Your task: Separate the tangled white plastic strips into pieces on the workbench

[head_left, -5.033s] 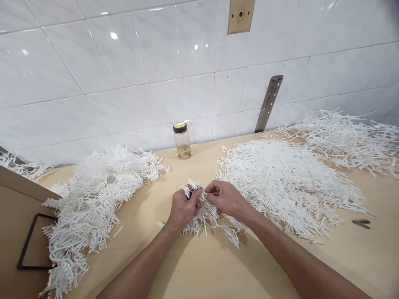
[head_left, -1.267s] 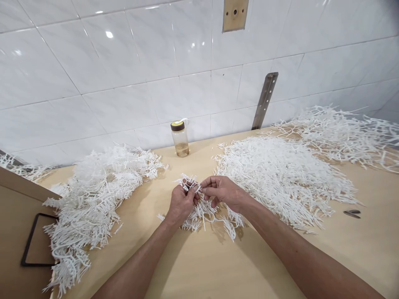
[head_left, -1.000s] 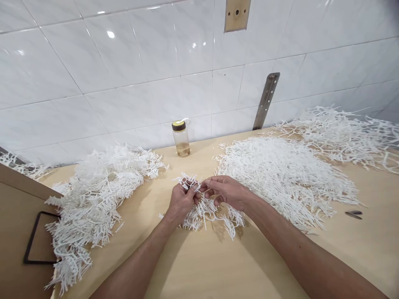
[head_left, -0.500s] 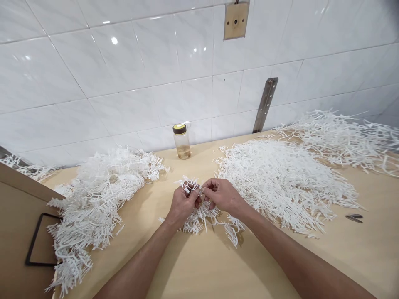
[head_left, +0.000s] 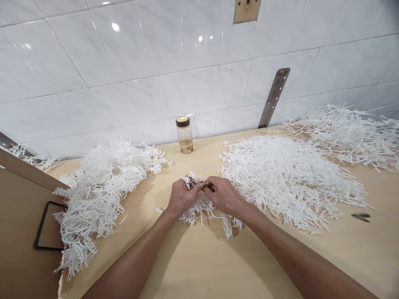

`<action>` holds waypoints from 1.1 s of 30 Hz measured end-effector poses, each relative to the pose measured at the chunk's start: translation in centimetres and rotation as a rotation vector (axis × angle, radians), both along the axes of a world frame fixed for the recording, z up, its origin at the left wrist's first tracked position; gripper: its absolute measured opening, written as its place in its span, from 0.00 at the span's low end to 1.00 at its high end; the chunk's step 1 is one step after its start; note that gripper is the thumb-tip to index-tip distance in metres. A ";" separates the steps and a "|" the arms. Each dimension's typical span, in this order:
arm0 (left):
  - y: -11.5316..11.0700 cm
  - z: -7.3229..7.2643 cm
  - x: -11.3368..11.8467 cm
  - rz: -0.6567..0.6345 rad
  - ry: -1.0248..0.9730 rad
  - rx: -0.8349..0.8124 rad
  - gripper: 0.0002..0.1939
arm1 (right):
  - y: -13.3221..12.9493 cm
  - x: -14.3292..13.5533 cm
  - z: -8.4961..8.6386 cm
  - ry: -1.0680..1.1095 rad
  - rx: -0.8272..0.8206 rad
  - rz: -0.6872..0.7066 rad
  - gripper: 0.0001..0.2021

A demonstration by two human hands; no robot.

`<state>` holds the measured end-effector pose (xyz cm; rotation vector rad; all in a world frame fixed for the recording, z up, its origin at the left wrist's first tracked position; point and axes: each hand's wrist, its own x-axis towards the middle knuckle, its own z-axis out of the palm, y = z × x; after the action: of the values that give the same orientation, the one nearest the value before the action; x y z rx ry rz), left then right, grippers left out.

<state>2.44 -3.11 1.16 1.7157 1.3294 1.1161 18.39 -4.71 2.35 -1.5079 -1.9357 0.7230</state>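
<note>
The left hand (head_left: 182,196) grasps a clump of white strands (head_left: 190,180), which pokes up behind the thumb over the middle of the table (head_left: 199,270). The right hand (head_left: 222,194) is closed in a pinch on a bit of the clump, its fingertips against the left thumb. Below the 2 hands lies a loose bunch (head_left: 189,219), partly hidden. A left pile (head_left: 107,182) and a wider right pile (head_left: 289,178) flank them; a bottle (head_left: 185,137) stands upright beyond, near the wall (head_left: 124,54).
</note>
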 end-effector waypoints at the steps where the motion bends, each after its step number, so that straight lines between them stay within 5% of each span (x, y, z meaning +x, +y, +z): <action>1: -0.1 0.1 0.0 0.016 0.036 0.038 0.17 | 0.0 -0.1 0.0 0.001 -0.003 -0.004 0.07; 7: -0.2 0.1 0.1 0.075 0.028 0.008 0.21 | 0.4 0.1 -0.8 0.085 -0.069 -0.035 0.06; 15: 0.1 0.5 -0.2 -0.183 -0.313 -0.419 0.22 | 0.6 0.4 -1.1 0.215 -0.165 -0.012 0.04; 26: 0.3 0.1 -0.3 -0.127 -0.315 -0.397 0.26 | 0.1 0.1 -0.9 0.151 -0.093 0.025 0.04; 33: 0.8 0.1 -1.3 -0.265 -0.321 -0.455 0.23 | 0.4 0.4 -1.3 0.228 -0.159 -0.013 0.04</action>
<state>1.17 -2.27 1.25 1.2708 1.0229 0.8174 18.81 -4.31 1.09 -1.4575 -1.7312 1.0176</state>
